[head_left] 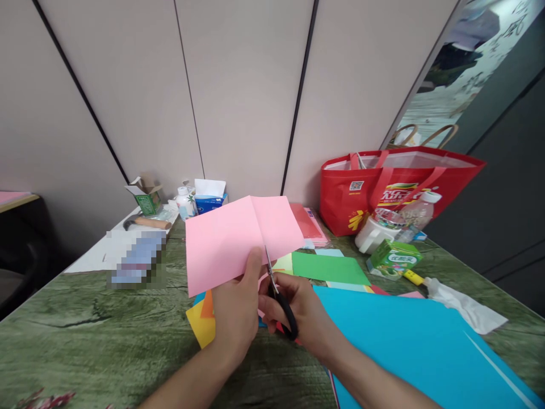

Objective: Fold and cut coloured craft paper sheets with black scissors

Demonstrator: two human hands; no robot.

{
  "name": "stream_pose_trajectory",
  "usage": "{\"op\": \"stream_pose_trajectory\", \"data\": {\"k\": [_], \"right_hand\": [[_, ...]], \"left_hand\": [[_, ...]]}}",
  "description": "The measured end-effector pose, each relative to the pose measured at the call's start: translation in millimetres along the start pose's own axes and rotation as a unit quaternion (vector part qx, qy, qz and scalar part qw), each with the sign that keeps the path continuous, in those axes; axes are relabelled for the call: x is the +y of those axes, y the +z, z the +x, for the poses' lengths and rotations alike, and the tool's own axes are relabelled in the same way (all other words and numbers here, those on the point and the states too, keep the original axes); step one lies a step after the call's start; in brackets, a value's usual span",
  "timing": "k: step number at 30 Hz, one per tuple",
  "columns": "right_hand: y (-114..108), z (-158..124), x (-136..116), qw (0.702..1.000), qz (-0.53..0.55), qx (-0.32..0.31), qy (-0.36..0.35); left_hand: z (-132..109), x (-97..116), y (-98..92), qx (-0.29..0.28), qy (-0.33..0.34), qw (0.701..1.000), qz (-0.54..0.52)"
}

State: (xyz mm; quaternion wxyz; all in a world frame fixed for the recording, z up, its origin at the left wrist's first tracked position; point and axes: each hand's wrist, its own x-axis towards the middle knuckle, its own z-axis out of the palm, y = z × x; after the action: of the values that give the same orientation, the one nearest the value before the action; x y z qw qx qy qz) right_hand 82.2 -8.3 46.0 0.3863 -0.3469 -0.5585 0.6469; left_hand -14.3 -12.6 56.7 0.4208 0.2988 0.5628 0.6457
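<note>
A pink sheet of paper (225, 238) with a crease down it is held up over the table. My left hand (238, 304) grips its lower edge, thumb on the near face and the other fingers hidden behind. My right hand (293, 301) is closed round a pair of black-handled scissors (287, 315), whose blades lie at the paper's lower edge along the crease. Under my hands lie yellow paper (200, 325) and orange paper (206, 305). Green paper (327, 268) is beyond my right hand, and a large blue sheet (409, 335) lies to its right.
A red bag (349, 199) stands at the back right, with a white mug (374, 234), clear bottle (419, 210) and green carton (394, 257) before it. At the back left are a wooden-handled hammer (151, 222), small green box (147, 199), white bottle (185, 203) and blue tissue box (209, 200).
</note>
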Motion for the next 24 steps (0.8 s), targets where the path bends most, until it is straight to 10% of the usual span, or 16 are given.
{"op": "stream_pose_trajectory", "data": {"k": [24], "right_hand": [[0.5, -1.5, -4.0, 0.999, 0.038, 0.030, 0.006]], "left_hand": [[-3.6, -2.0, 2.9, 0.012, 0.024, 0.999, -0.033]]}}
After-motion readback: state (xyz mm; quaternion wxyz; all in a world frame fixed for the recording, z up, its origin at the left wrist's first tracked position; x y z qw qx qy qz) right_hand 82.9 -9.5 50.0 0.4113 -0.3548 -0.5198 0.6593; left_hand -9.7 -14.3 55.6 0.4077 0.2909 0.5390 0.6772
